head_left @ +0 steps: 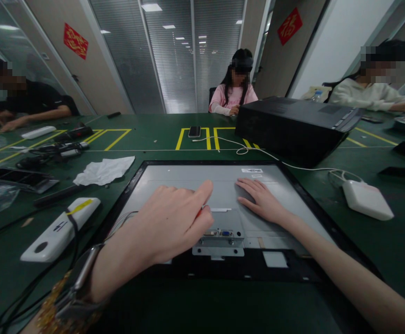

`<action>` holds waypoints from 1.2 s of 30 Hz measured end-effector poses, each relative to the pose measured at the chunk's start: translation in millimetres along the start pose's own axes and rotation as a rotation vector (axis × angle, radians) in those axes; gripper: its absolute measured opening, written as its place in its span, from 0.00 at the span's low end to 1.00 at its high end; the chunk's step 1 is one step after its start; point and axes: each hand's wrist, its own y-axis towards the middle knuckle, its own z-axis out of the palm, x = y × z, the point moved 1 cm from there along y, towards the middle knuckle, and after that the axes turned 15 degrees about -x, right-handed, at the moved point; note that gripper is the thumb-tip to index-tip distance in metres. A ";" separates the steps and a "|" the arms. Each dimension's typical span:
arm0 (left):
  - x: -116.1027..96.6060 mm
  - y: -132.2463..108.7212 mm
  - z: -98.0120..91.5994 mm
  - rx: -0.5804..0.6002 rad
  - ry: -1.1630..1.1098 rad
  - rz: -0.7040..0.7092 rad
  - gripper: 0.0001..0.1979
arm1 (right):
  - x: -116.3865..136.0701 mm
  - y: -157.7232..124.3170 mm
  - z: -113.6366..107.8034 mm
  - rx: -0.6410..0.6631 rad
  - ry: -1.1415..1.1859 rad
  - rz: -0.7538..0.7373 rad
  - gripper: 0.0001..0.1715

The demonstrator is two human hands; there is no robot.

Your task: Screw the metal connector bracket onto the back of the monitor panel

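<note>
A flat display panel with a grey metal back (pixel 195 174) and black frame lies before me. Near its front edge is a metal bracket box (pixel 236 225) with a blue video port (pixel 226 233). My left hand (pixel 174 215), with a watch (pixel 80 278) on its wrist, is over the panel beside this box. Its fingers are closed in a pinch; a small reddish bit shows between them, but what it belongs to is hidden. My right hand (pixel 263 202) lies flat on the grey back, right of the box, fingers stretched out.
A large black casing (pixel 286 132) stands behind the panel at right. A white charger (pixel 368 199) with a cable lies right. To the left are a white power strip (pixel 61 229), crumpled tissue (pixel 105 170) and black cables. Several people sit around the table.
</note>
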 end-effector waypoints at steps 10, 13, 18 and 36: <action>0.4 -1.9 1.3 0.017 -0.007 0.016 0.05 | -1.3 -0.4 0.6 0.003 0.006 -0.003 0.30; -0.1 -2.7 0.7 0.009 -0.037 0.033 0.05 | -1.6 -0.6 1.0 0.005 0.000 -0.006 0.30; -1.1 -3.8 0.3 0.000 -0.051 0.044 0.06 | -2.1 -0.7 1.5 0.008 -0.006 -0.006 0.30; 1.3 -4.6 -3.2 0.018 -0.049 0.006 0.13 | -1.8 -0.3 2.0 0.008 -0.011 -0.008 0.31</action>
